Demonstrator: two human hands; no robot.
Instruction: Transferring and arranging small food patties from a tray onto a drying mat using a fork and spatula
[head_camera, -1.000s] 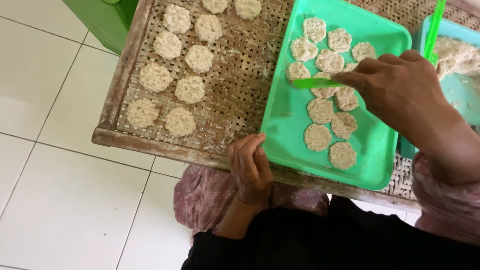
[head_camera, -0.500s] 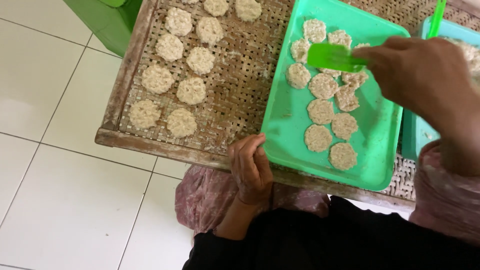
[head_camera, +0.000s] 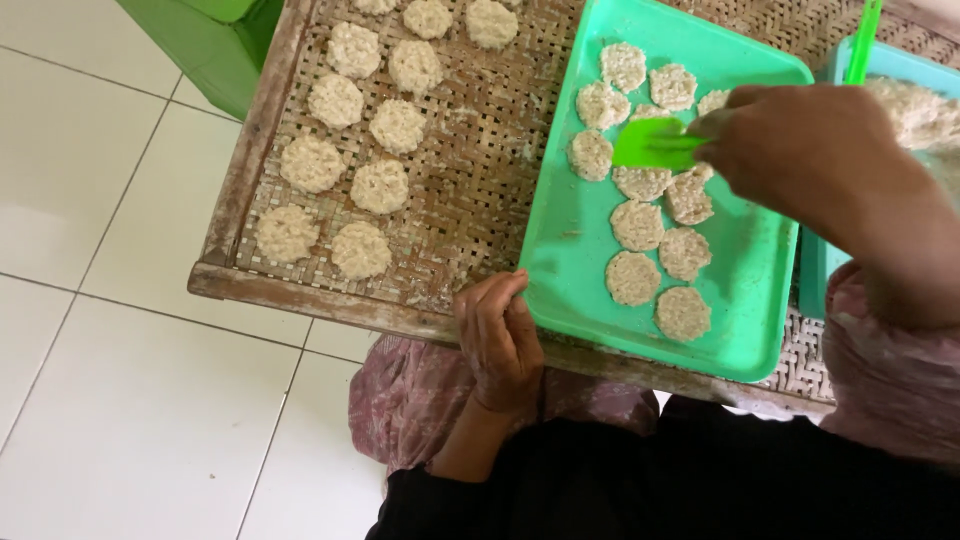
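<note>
Left hand (head_camera: 500, 340): grip narrow, fingers curled, empty, steadying the near rim of the green plastic tray (head_camera: 570, 240) on the woven bamboo rack (head_camera: 470, 190). Right hand (head_camera: 800, 150): grip closed on a green spatula (head_camera: 650, 148), blade flat among the rough, round rice cakes (head_camera: 638, 225). Step judged: lifting one cake; next move needs a shallow blade angle. Further cakes lie in rows on the rack

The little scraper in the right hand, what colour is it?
Bright green. The scraper shows best in the head view, over the paler green tray, held by the right hand.
</note>
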